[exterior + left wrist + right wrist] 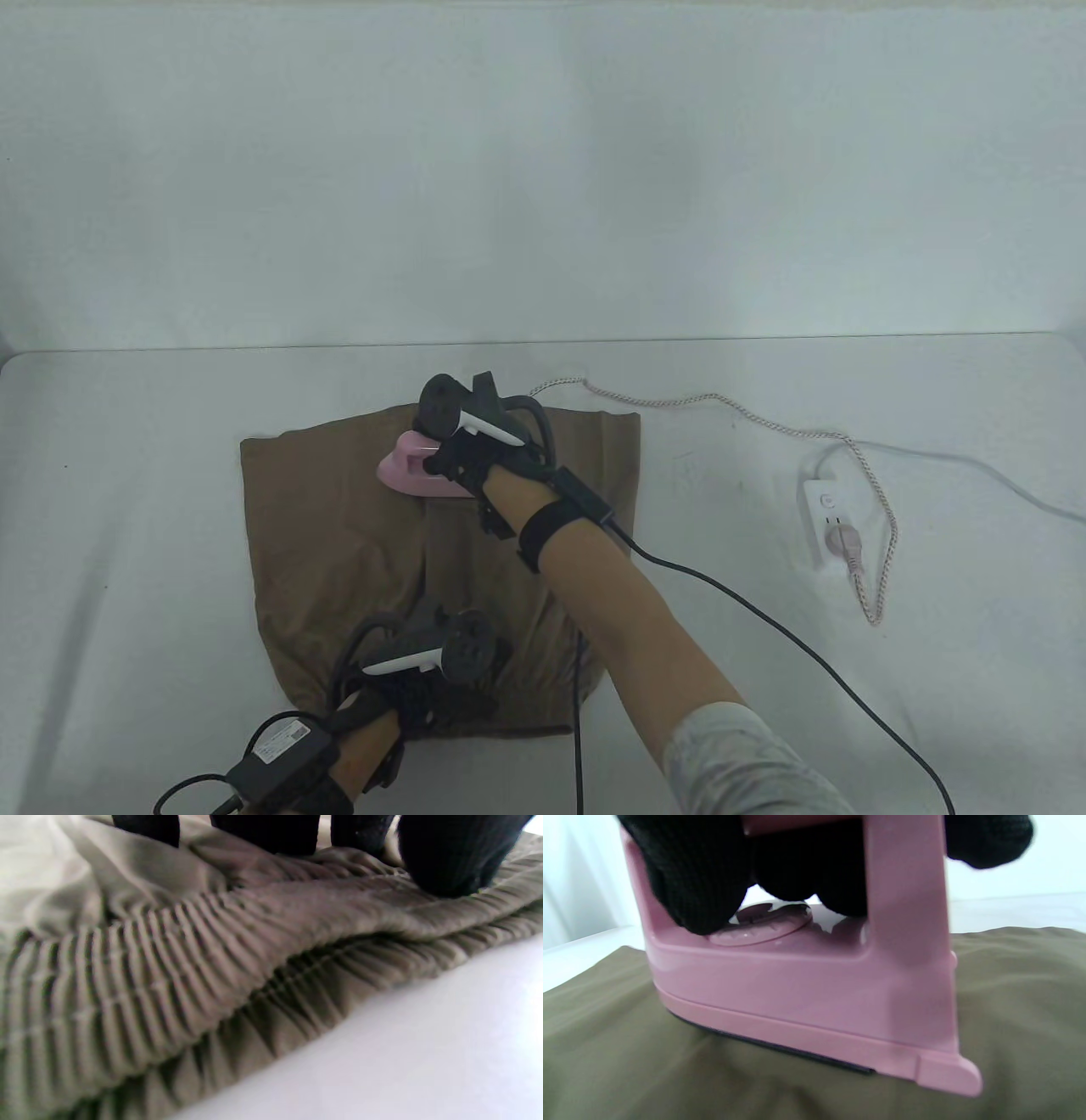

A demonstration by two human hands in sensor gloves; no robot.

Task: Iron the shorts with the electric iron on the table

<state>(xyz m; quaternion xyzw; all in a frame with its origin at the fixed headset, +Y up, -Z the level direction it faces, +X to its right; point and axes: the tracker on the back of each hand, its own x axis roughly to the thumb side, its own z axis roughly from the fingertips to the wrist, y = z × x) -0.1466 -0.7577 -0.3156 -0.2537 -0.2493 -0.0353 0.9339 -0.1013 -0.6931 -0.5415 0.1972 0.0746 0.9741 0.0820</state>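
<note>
The shorts (339,543) lie flat at the near middle of the table (127,509), with bare surface to the left, right and far side. The right hand (475,458) reaches forward, fingers (700,878) wrapped around the handle of the pink iron (411,467), whose soleplate sits on the far part of the fabric. The left hand (407,688) presses its fingertips (449,866) onto the ribbed waistband (169,976) at the near edge, gripping nothing. The power strip (827,526) lies at right.
</note>
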